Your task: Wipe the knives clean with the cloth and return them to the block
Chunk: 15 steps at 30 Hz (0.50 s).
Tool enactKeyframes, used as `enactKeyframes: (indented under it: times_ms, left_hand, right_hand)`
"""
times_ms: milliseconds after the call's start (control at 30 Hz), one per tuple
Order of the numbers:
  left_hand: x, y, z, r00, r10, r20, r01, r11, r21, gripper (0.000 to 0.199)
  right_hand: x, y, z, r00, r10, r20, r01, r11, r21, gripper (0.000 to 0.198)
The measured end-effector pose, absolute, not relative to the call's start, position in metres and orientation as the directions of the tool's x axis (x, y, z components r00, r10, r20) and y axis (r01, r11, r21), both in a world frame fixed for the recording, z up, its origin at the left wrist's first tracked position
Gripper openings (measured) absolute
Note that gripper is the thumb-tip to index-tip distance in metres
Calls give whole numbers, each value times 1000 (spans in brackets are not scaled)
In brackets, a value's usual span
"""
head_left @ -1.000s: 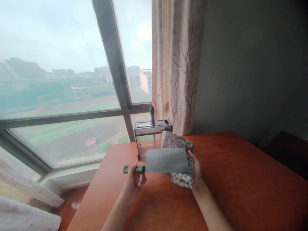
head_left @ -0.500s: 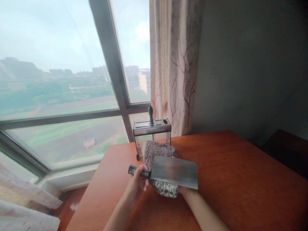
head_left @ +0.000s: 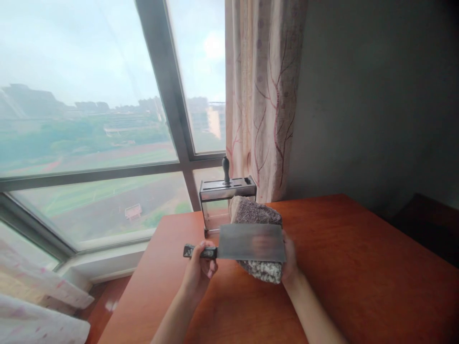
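Note:
My left hand [head_left: 201, 265] is closed round the black handle of a cleaver [head_left: 251, 242], thumb on top. The broad grey blade points right, lying nearly level. Behind and under the blade is a rough, shaggy-looking grey bundle [head_left: 258, 211] with a cream edge and a black-and-white speckled lower end; I cannot tell whether it is cloth or something stiffer. My right hand [head_left: 289, 260] grips this bundle from the right, by the blade's far end. The blade and the bundle hide most of its fingers.
A knife block [head_left: 225, 191] with clear sides stands at the table's far edge, a dark-handled knife [head_left: 225, 169] upright in it. The reddish-brown wooden table [head_left: 358, 267] extends to the right. A window [head_left: 89, 119] and a patterned curtain [head_left: 265, 95] lie beyond.
The bundle and my right hand have moved right and slightly up. The cleaver has shifted left and turned closer to level, with my left hand still holding its handle.

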State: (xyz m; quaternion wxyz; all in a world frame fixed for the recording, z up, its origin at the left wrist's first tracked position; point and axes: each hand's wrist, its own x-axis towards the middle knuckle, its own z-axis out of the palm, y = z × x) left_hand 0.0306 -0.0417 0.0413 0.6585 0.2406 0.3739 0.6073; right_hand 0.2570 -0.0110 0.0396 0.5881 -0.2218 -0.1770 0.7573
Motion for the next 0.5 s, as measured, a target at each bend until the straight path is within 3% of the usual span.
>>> enactKeyframes:
  times_ms: [100, 233, 500]
  left_hand:
    - [25, -39, 43, -50, 974, -219, -650, 134, 748, 23]
    - [22, -36, 42, -61, 967, -248, -674, 144, 725, 21]
    - [28, -38, 40, -4, 974, -226, -672, 165, 722, 23]
  right_hand:
    - [262, -12, 51, -291, 945, -146, -825, -325, -462, 36]
    - [265, -12, 55, -279, 955, -101, -862, -295, -412, 41]
    - [256, -9, 35, -273, 949, -159, -825, -316, -469, 28]
